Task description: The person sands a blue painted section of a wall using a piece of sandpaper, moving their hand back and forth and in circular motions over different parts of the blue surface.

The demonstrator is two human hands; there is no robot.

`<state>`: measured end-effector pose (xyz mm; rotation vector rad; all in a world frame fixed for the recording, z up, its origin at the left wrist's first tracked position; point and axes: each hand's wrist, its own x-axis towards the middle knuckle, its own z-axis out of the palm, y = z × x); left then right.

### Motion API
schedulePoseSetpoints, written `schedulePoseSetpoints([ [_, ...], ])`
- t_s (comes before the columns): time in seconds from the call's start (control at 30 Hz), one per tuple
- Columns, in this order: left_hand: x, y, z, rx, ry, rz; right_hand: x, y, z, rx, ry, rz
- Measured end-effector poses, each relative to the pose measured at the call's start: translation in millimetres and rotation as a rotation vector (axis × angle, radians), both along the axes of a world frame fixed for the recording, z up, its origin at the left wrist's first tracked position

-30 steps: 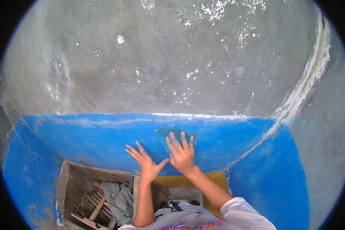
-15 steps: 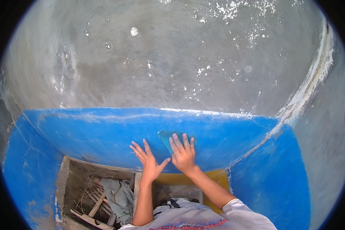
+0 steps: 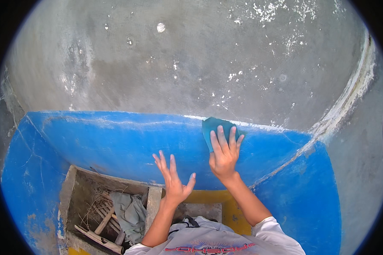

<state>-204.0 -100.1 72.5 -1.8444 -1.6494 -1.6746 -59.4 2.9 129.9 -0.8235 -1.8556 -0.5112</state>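
Observation:
My right hand (image 3: pixel 225 155) holds a blue-green sheet of sandpaper (image 3: pixel 212 126) flat against the wall, its fingers spread over the sheet. The sheet's upper edge touches the chipped white line where the blue paint (image 3: pixel 127 140) meets bare grey plaster. Part of the sheet is hidden under the fingers. Lower and to the left, my left hand (image 3: pixel 174 182) is open, fingers apart and holding nothing. It is in front of the blue band, above a concrete divider (image 3: pixel 153 204).
Below left, a concrete compartment (image 3: pixel 68 191) holds wood sticks (image 3: pixel 104 221), dry twigs and a grey cloth (image 3: pixel 131 214). A yellow-painted surface (image 3: pixel 234 212) lies below my right forearm. A rough whitish seam (image 3: pixel 327 125) runs down the right corner. The upper grey wall (image 3: pixel 157 89) has white specks.
My right hand and the sandpaper have moved up and right, from the middle of the blue band to its top edge. My left hand has shifted slightly right, its fingers still apart.

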Motion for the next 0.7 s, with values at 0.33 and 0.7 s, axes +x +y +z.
schedulePoseSetpoints([
  [0.33, 9.3, 62.9, 2.4, 0.160, 0.370, -0.145, 15.0, 31.8, -2.0, 0.287, -0.439, 0.213],
  [0.7, 32.5, 85.9, 7.1, 0.294, 0.341, 0.337, 116.7, 44.4, 26.6, 0.235, 0.042, 0.004],
])
